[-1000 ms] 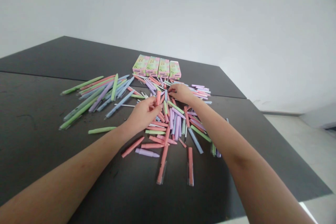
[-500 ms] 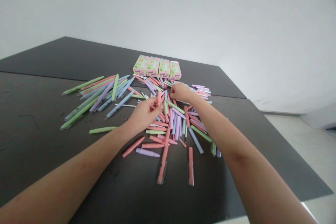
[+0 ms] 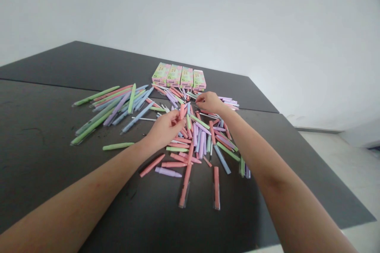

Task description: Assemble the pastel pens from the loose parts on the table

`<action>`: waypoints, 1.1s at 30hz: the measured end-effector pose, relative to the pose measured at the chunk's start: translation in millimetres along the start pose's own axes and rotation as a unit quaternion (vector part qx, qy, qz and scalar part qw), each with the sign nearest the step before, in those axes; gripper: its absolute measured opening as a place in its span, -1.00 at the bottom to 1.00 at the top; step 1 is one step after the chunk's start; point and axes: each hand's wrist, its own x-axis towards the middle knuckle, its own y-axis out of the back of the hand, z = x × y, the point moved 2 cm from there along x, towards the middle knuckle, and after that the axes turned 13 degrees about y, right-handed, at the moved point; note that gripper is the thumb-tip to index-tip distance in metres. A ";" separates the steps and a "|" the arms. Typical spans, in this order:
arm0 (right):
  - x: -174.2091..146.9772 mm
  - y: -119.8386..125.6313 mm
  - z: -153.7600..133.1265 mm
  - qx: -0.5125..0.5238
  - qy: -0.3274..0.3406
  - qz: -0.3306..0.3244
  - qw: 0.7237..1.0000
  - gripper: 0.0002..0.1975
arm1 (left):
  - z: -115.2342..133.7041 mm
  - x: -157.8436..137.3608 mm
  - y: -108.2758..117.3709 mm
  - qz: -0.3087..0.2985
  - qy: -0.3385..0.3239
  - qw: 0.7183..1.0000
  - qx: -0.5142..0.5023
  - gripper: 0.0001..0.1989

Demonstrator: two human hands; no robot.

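My left hand (image 3: 166, 126) is closed round a coral-red pen part (image 3: 182, 111), which stands nearly upright between thumb and fingers. Beyond it, over the far side of the heap, my right hand (image 3: 209, 102) has its fingers curled downward; whatever lies in its fingertips is too small to make out. Under and around both hands spreads a loose heap of pen parts in coral, purple, green and blue. Among them are purple pieces (image 3: 202, 144), a green piece (image 3: 200, 121) and thin white rods. Two coral pieces, the left one (image 3: 184, 185) and the right one (image 3: 216, 187), lie nearest me.
Full-length pens (image 3: 113, 110) in green, blue, purple and coral lie piled at left. A single green piece (image 3: 118, 146) lies beside my left forearm. Several pink-and-green boxes (image 3: 161, 73) stand in a row behind the heap. The dark table (image 3: 53, 174) meets a white wall.
My right hand has shifted slightly right and up from the middle of the heap. My left hand keeps the coral pen part in nearly the same place.
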 end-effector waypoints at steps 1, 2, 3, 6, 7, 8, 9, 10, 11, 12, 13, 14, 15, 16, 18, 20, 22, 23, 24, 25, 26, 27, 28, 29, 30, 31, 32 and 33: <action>3.9 -1.8 -0.7 -0.012 0.001 0.012 1.000 -0.71 | -0.1 0.0 0.2 0.002 0.000 1.000 0.002 -0.84; 7.7 -3.9 -1.4 -0.022 -0.003 0.017 1.000 -0.69 | -0.5 0.2 0.5 0.004 -0.001 1.000 0.005 -0.83; 11.3 -6.2 -2.1 -0.030 -0.009 0.014 0.999 -0.69 | -1.1 0.7 0.6 0.005 -0.003 1.000 0.008 -0.83; 18.7 -12.2 -4.7 -0.040 -0.021 -0.006 0.999 -0.71 | -4.1 2.7 0.5 0.004 -0.006 1.000 0.017 -0.82; 19.8 -13.3 -5.7 -0.042 -0.021 -0.008 0.999 -0.71 | -5.1 3.4 0.4 0.003 -0.006 1.000 0.020 -0.82; 20.3 -13.8 -6.7 -0.044 -0.021 -0.006 0.999 -0.72 | -5.9 4.0 0.3 0.002 -0.006 1.000 0.023 -0.81; 20.3 -14.0 -7.8 -0.048 -0.019 -0.003 0.999 -0.73 | -6.4 4.5 0.2 0.002 -0.005 1.000 0.025 -0.81; 20.0 -14.0 -9.0 -0.053 -0.015 -0.002 0.998 -0.74 | -6.7 4.8 0.2 0.003 -0.005 1.000 0.026 -0.81; 19.5 -13.8 -10.4 -0.060 -0.008 -0.002 0.998 -0.75 | -6.7 4.9 0.2 0.003 -0.004 1.000 0.026 -0.82; 19.0 -13.6 -11.7 -0.070 0.000 -0.005 0.998 -0.75 | -6.4 4.9 0.2 0.004 -0.004 1.000 0.026 -0.82; 18.5 -13.6 -12.9 -0.080 0.007 -0.009 0.997 -0.75 | -6.0 4.6 0.2 0.004 -0.004 1.000 0.026 -0.82; 18.2 -13.7 -13.9 -0.090 0.013 -0.016 0.996 -0.74 | -5.3 4.2 0.1 0.003 -0.005 1.000 0.026 -0.82; 17.9 -13.9 -14.5 -0.096 0.016 -0.025 0.995 -0.75 | -4.6 3.6 0.1 0.003 -0.005 1.000 0.024 -0.82; 17.6 -14.1 -14.6 -0.101 0.016 -0.032 0.994 -0.75 | -3.9 3.0 0.1 0.002 -0.005 1.000 0.022 -0.82; 16.6 -13.9 -13.6 -0.097 0.011 -0.040 0.994 -0.77 | -2.6 1.9 -0.1 -0.001 -0.005 1.000 0.015 -0.83; 13.5 -11.2 -11.9 -0.075 0.001 -0.020 0.997 -0.80 | -1.9 1.1 -0.1 -0.001 -0.004 1.000 0.006 -0.84; 6.4 -5.1 -10.9 -0.025 -0.022 0.036 0.999 -0.82 | -1.9 0.5 -0.3 -0.007 -0.004 1.000 -0.007 -0.85; 0.9 -1.2 -11.4 0.016 -0.037 0.073 0.997 -0.83 | -1.9 0.3 -0.5 -0.013 -0.004 1.000 -0.014 -0.85; -5.9 2.7 -12.9 0.070 -0.053 0.108 0.990 -0.84 | -1.7 -0.1 -0.8 -0.022 -0.003 0.999 -0.023 -0.84; -13.9 6.4 -15.6 0.138 -0.065 0.139 0.978 -0.85 | -1.1 -0.7 -1.3 -0.034 -0.003 0.999 -0.031 -0.84; -22.7 9.1 -19.7 0.218 -0.074 0.158 0.960 -0.85 | 0.0 -1.5 -1.8 -0.044 -0.003 0.998 -0.038 -0.85; -32.1 10.8 -25.0 0.309 -0.083 0.161 0.934 -0.83 | 1.7 -2.5 -2.2 -0.049 -0.005 0.998 -0.043 -0.85; -42.1 12.0 -31.1 0.397 -0.096 0.170 0.897 -0.81 | 4.0 -3.7 -2.5 -0.049 -0.006 0.998 -0.045 -0.86; -51.9 12.8 -38.3 0.482 -0.095 0.174 0.854 -0.78 | 6.9 -5.1 -2.8 -0.047 -0.008 0.998 -0.047 -0.87; -61.1 13.4 -46.6 0.554 -0.076 0.165 0.812 -0.74 | 10.3 -6.6 -3.1 -0.043 -0.010 0.998 -0.048 -0.88; -69.9 14.1 -54.7 0.609 -0.056 0.160 0.775 -0.70 | 14.0 -8.2 -3.4 -0.040 -0.014 0.998 -0.052 -0.89; -78.0 14.6 -62.5 0.649 -0.041 0.151 0.745 -0.69 | 17.9 -10.0 -3.8 -0.041 -0.019 0.997 -0.057 -0.90; -85.0 15.0 -69.7 0.677 -0.028 0.141 0.722 -0.68 | 21.9 -12.0 -4.2 -0.044 -0.026 0.997 -0.064 -0.90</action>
